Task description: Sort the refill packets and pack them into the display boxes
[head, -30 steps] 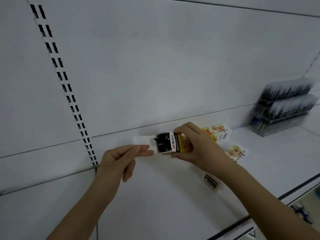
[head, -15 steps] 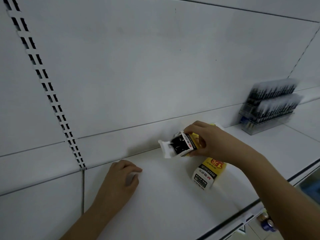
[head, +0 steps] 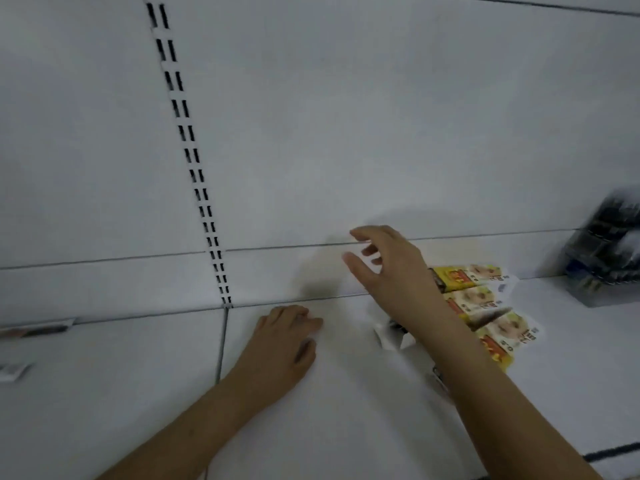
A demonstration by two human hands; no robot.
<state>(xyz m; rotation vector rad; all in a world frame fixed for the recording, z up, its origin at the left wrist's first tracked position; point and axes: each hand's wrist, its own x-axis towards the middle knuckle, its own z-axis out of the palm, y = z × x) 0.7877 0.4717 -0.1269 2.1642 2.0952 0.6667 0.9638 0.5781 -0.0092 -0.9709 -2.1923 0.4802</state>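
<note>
- Refill packets [head: 476, 299], yellow and white, lie in a loose overlapping group on the white shelf [head: 346, 427], near its back edge and toward its right end.
- One small white carton [head: 393, 336] with dark contents lies on the shelf just in front of that group, partly hidden under the right forearm; whether it is a display box or a packet cannot be told.
- Right hand [head: 388, 268] hovers above the shelf close to the back panel, fingers spread and loosely bent, its grip open and holding nothing.
- Left hand [head: 287, 337] rests on the shelf to the left of the carton, fingers loosely curled against the surface, gripping nothing.
- Clear display rack [head: 602, 258] of dark items stands at the far right end of the shelf, blurred, well apart from both hands.
- Judged from this, the step in hand falls between picks: both hands are free and the packets lie unsorted.
- Next move probably calls for the right hand to come down on one packet in the group, pinching a single one without dragging its overlapping neighbours.
</note>
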